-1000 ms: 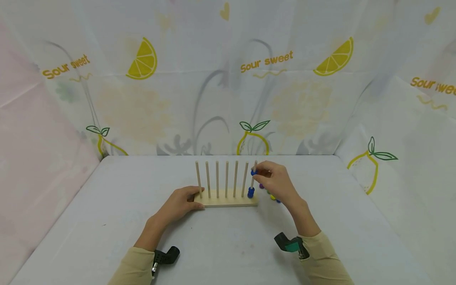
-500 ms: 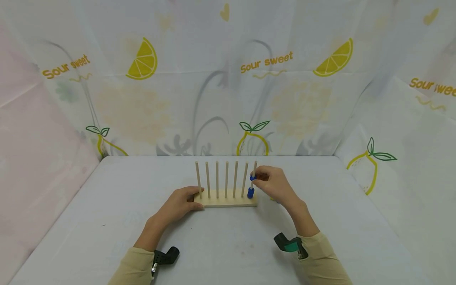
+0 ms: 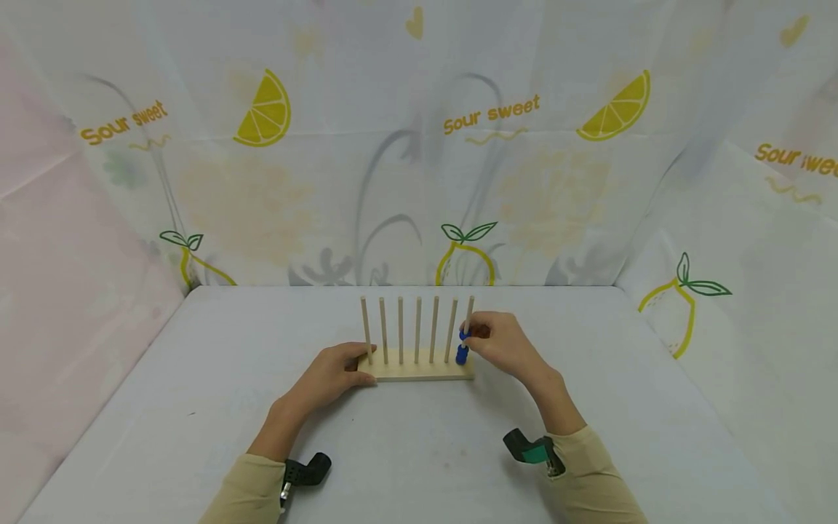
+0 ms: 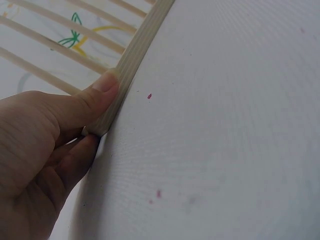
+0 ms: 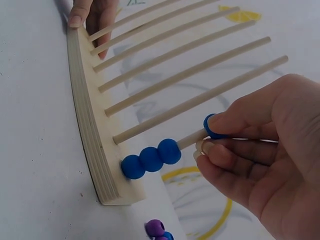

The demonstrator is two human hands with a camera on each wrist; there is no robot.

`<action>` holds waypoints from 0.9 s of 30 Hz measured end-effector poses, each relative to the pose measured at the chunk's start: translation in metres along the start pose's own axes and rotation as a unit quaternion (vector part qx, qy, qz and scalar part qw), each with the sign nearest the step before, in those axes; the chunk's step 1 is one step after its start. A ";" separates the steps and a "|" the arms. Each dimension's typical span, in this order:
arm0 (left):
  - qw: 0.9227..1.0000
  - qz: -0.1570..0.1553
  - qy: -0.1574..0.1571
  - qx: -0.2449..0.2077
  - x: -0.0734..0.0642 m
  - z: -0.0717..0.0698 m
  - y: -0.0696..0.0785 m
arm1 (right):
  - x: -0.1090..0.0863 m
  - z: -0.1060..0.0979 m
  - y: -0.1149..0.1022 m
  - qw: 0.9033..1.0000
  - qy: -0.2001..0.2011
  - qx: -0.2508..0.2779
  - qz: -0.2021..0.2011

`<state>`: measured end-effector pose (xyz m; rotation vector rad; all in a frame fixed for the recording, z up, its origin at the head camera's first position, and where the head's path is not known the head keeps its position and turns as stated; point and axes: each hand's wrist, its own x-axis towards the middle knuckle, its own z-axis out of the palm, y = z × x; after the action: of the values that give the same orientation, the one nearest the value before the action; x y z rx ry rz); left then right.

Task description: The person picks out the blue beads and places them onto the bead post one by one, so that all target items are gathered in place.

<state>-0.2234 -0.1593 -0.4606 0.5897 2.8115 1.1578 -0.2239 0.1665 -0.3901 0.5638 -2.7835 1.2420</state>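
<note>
Wooden peg rack [image 3: 415,371] sits mid-bench [image 3: 419,451]. Left hand [image 3: 332,375] at the rack's left end, grip closed on the base, thumb along the front edge. Seven upright pegs. Rightmost peg [image 3: 468,311]: three blue beads [image 5: 151,159] stacked at the bottom. Right hand [image 3: 500,346] at the rack's right end, grip pinching a fourth blue bead [image 5: 212,127] on that peg, above the stack. Loose beads [image 5: 157,230] on the bench right of the rack.
</note>
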 end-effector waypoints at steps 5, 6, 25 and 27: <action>1.000 0.000 0.002 -0.002 0.000 0.000 0.001 | 0.001 0.001 0.002 1.000 -0.008 0.000 0.007; 1.000 0.000 0.001 -0.002 0.000 0.000 0.001 | 0.001 0.001 0.002 1.000 -0.009 0.000 0.008; 1.000 0.001 -0.002 0.000 -0.001 0.000 0.001 | 0.003 0.007 0.010 0.999 -0.045 -0.013 0.018; 1.000 0.002 -0.002 0.000 -0.001 -0.001 0.002 | 0.003 0.006 0.010 0.999 -0.047 -0.013 0.017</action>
<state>-0.2223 -0.1590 -0.4589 0.5960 2.8077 1.1570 -0.2293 0.1674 -0.4010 0.5908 -2.8934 1.2129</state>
